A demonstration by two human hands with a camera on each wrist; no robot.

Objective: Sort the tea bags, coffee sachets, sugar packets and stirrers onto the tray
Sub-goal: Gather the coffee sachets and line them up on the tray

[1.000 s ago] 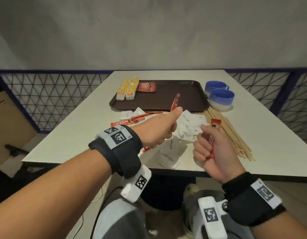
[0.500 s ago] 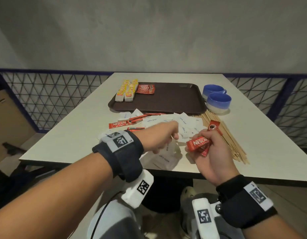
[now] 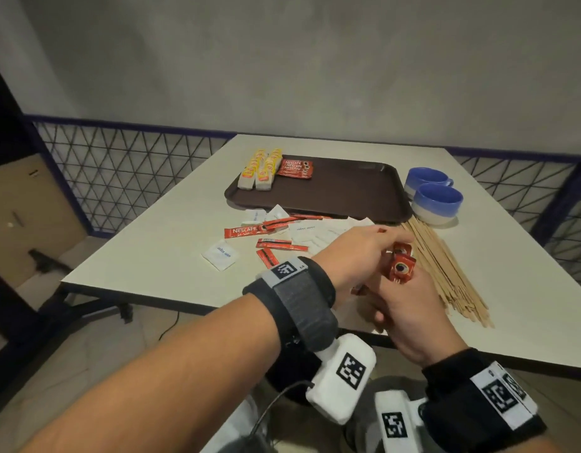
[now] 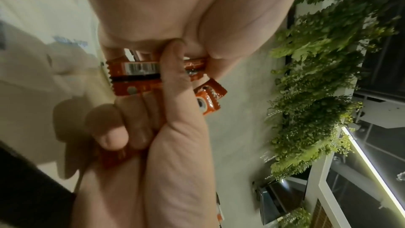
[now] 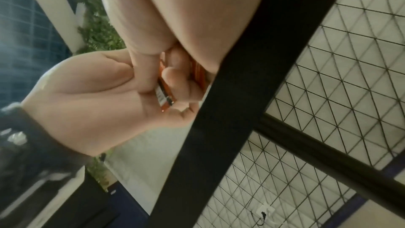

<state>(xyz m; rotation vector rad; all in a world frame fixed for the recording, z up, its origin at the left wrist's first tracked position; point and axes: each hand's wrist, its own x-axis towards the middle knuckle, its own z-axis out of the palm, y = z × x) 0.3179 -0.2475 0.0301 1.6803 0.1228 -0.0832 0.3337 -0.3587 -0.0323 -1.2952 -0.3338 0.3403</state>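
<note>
The bench (image 3: 145, 243) carries a tray (image 3: 348, 191) with tea bags (image 3: 261, 170) and sachets (image 3: 295, 168) at its far left corner. Stirrers (image 3: 446, 273) lie right of the tray's near edge, sugar packets (image 3: 315, 232) and loose sachets (image 3: 272, 245) left of them. Over the near edge, the right hand (image 3: 410, 315) clenches a bundle of red sachets (image 3: 399, 268) (barcode side seen from the left wrist); the left hand (image 3: 354, 253) seems to pinch the bundle's top.
</note>
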